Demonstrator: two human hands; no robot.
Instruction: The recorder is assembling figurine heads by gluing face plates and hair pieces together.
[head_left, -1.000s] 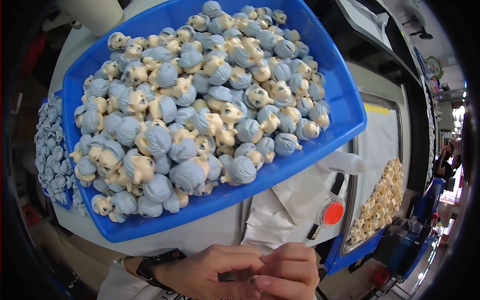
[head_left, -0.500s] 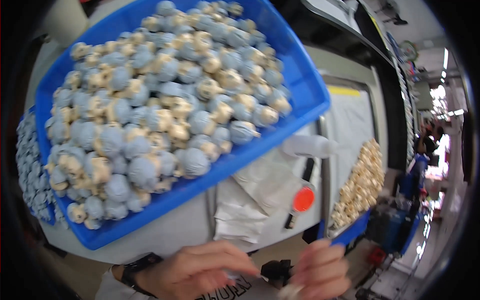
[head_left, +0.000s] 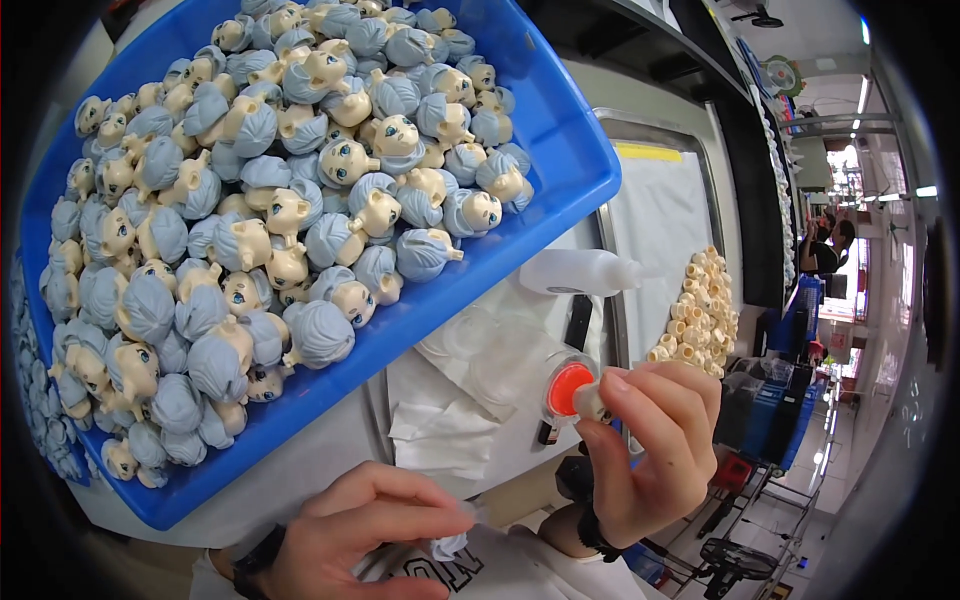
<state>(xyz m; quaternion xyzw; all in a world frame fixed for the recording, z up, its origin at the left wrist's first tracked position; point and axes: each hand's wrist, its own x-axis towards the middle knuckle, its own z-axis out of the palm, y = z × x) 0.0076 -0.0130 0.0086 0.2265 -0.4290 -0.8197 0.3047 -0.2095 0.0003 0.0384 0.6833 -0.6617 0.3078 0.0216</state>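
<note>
My right hand [head_left: 660, 440] pinches a small cream doll-head piece [head_left: 588, 402] between thumb and fingertips, with a dark mark on one side. The piece is right beside a round, clear-rimmed dish of red [head_left: 568, 388], and whether they touch I cannot tell. At the lower edge, my left hand [head_left: 370, 535] has its fingers curled around a small pale blue-grey piece [head_left: 450, 546], mostly hidden by the fingers. A large blue bin [head_left: 565, 150], at the upper left, is heaped with doll heads [head_left: 320, 330] with blue-grey hair and cream faces.
A white squeeze bottle [head_left: 570, 272] lies beside the bin. Crumpled white tissue [head_left: 440, 438] is spread on the table near my left hand. To the right, a metal-rimmed tray [head_left: 650, 215] holds a pile of small hollow cream pieces [head_left: 700, 320]. More blue-grey pieces sit at the far left.
My right hand has risen toward the red dish with the cream piece in its fingertips. My left hand has shifted slightly down. The view has tilted, moving the bin left.
</note>
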